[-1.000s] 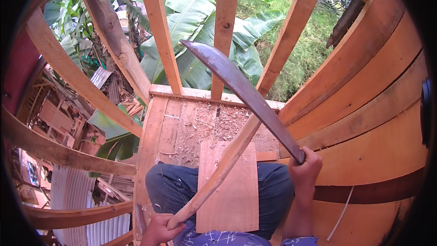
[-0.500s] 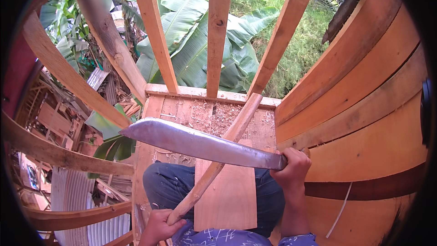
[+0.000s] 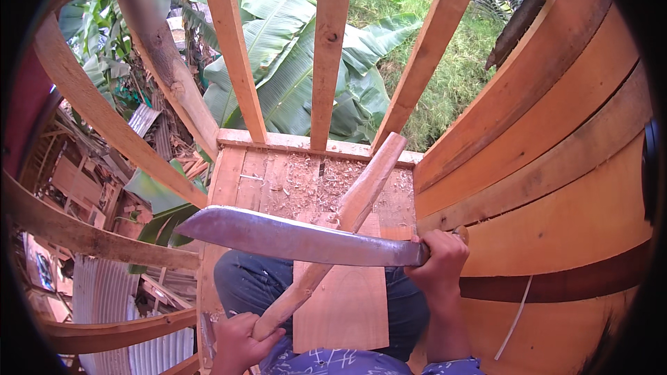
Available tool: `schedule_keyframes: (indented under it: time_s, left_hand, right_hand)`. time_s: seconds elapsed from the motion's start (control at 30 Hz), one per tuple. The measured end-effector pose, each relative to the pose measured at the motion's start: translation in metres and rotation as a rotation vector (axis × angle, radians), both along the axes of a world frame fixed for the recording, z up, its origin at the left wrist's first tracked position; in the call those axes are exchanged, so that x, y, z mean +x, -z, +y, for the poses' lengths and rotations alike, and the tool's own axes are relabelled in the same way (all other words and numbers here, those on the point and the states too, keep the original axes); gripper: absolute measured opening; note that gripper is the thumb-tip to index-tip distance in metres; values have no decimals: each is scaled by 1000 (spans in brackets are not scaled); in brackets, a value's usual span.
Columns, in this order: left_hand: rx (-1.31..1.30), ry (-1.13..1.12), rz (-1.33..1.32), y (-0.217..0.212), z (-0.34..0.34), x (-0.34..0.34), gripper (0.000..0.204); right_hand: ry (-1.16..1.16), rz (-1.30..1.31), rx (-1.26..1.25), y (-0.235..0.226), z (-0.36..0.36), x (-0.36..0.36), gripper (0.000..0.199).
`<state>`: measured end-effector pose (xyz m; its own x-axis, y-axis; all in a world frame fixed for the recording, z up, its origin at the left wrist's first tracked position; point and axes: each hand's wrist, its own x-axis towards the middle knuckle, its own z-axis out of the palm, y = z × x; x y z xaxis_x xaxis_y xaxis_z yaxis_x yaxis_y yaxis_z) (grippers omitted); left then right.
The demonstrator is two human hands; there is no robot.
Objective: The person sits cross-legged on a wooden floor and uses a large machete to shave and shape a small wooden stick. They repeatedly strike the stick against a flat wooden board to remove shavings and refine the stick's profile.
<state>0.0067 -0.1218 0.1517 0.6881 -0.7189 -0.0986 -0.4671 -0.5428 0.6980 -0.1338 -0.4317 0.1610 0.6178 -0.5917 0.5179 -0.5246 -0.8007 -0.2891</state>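
My right hand (image 3: pixel 440 258) is wrapped around the handle of a machete (image 3: pixel 278 236), whose broad blade points left across my front. The end of its wooden handle sticks out past my fist. The blade crosses over a long, roughly shaped wooden stick (image 3: pixel 368 191). At lower left, my left hand (image 3: pixel 243 340) grips the stick's near end, and the stick slants away to the upper right. Beneath both, a flat wooden board (image 3: pixel 340 312) lies across my lap between my knees. A small curl of wood stands on the stick just beyond the blade.
Wood shavings (image 3: pixel 299 173) litter the plank floor (image 3: pixel 229 173) in front of me. Upright wooden slats (image 3: pixel 326 48) rise ahead, and a plank wall (image 3: pixel 542 201) stands close on the right. Outside the slats are banana leaves (image 3: pixel 278 83) and corrugated metal sheets (image 3: pixel 104 298).
The machete blade has moved down along the stick toward me, with my right hand shifting slightly left. The stick's far end has risen a little, and a wood curl now shows near the blade.
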Motion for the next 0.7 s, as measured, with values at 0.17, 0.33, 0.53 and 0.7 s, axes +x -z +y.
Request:
schedule_keyframes:
  time_s: [0.17, 0.33, 0.53, 0.7]
  left_hand:
    - [4, -87, 31, 9, 22, -1, 27]
    - [-14, -153, 74, 10, 29, 3, 25]
    - [43, -33, 14, 2, 14, 2, 25]
    - [80, -19, 34, 0, 21, 1, 28]
  right_hand:
    - [269, 3, 63, -6, -24, -11, 16]
    - [255, -65, 268, -15, -24, -9, 13]
    - [-59, 11, 113, -23, 21, 8, 16]
    - [-94, 12, 102, -21, 27, 11, 14]
